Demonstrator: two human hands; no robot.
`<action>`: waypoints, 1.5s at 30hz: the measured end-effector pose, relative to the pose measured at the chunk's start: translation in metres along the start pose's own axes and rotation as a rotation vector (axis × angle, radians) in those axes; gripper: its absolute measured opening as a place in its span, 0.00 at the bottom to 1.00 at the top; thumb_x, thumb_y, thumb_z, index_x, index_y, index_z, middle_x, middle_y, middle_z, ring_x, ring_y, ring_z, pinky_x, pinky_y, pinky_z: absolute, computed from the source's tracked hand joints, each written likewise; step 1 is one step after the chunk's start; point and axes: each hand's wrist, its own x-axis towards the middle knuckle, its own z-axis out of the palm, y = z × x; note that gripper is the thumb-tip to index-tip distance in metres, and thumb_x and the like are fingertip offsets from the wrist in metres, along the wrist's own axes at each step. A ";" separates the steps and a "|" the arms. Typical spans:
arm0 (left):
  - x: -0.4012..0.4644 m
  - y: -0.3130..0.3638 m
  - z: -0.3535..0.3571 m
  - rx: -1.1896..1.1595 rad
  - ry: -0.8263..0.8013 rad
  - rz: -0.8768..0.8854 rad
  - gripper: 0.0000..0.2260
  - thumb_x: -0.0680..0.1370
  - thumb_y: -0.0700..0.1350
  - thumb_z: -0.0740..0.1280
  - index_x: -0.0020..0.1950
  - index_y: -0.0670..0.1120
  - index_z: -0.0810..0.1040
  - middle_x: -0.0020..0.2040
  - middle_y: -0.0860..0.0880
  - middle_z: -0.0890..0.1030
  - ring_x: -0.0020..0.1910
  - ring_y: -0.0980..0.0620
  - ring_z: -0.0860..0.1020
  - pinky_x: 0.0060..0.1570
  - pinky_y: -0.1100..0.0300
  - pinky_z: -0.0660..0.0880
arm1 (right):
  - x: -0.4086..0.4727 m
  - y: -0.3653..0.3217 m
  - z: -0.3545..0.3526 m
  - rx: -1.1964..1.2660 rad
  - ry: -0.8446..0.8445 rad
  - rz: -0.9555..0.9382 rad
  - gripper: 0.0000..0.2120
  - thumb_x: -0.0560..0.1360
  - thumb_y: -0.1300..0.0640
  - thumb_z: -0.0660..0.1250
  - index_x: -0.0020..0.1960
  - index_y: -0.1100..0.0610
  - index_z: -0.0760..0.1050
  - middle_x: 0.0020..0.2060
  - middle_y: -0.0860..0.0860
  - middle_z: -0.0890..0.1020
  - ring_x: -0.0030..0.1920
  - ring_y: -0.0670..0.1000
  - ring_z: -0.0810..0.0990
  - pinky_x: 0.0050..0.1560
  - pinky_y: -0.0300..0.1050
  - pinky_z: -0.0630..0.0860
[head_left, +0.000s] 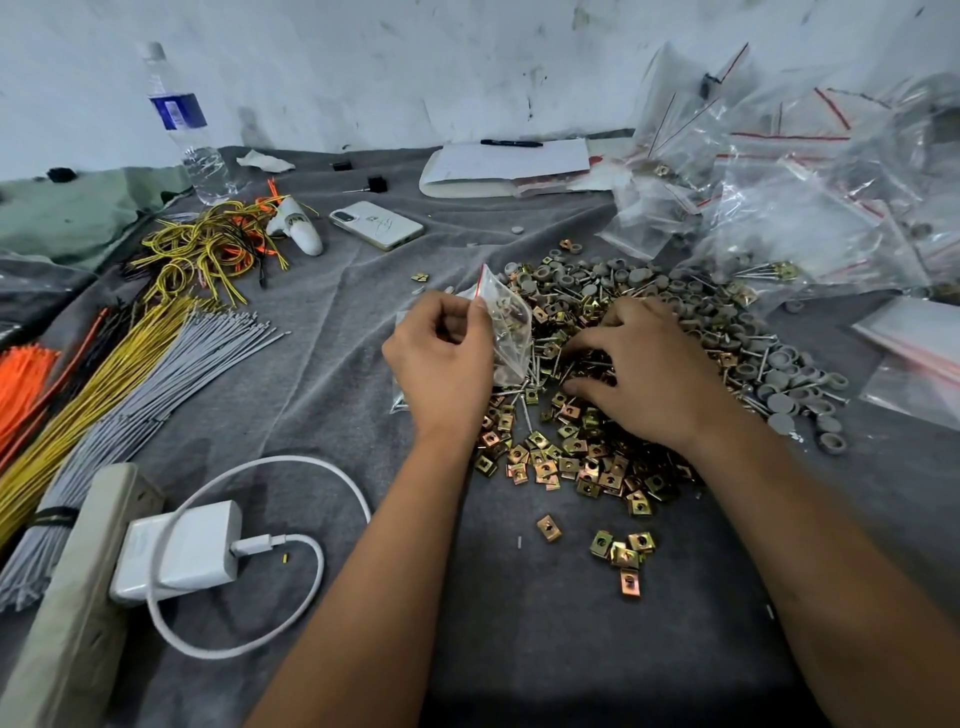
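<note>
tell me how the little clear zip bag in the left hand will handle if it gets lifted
Probably floppy: the zip bag is thin creased film, sagging below where the left hand pinches it. Likely bottom-heavy for its size, since metal parts sit inside. It may spill if tipped, as its red-striped mouth looks open.

On my feed a clear plastic water bottle with a blue label (183, 124) stands by the wall (415, 62), a white smartphone (376, 224) lies back-up on the grey cloth (519, 649), and a white charger brick (182, 551) sits plugged into a beige power strip (72, 613) beside bundled grey wires (156, 384).
</note>
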 end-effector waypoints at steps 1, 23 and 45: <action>0.000 0.000 0.000 -0.002 -0.001 -0.002 0.06 0.77 0.40 0.72 0.39 0.43 0.82 0.29 0.57 0.76 0.29 0.61 0.73 0.33 0.68 0.70 | 0.001 0.000 0.000 -0.017 -0.018 0.019 0.21 0.74 0.38 0.72 0.64 0.44 0.80 0.55 0.50 0.74 0.64 0.54 0.68 0.57 0.52 0.74; -0.008 0.000 0.005 0.151 -0.319 0.270 0.07 0.77 0.42 0.73 0.39 0.47 0.81 0.31 0.58 0.76 0.30 0.59 0.75 0.31 0.68 0.69 | -0.004 -0.011 -0.005 0.596 0.359 -0.134 0.10 0.72 0.56 0.79 0.52 0.55 0.86 0.43 0.45 0.86 0.43 0.40 0.85 0.46 0.39 0.82; -0.003 0.000 0.003 0.039 -0.081 0.077 0.07 0.76 0.42 0.71 0.38 0.47 0.82 0.29 0.54 0.79 0.28 0.53 0.77 0.30 0.54 0.77 | -0.002 0.002 0.002 0.190 0.039 -0.187 0.11 0.73 0.53 0.77 0.56 0.48 0.83 0.50 0.44 0.80 0.56 0.47 0.72 0.58 0.50 0.72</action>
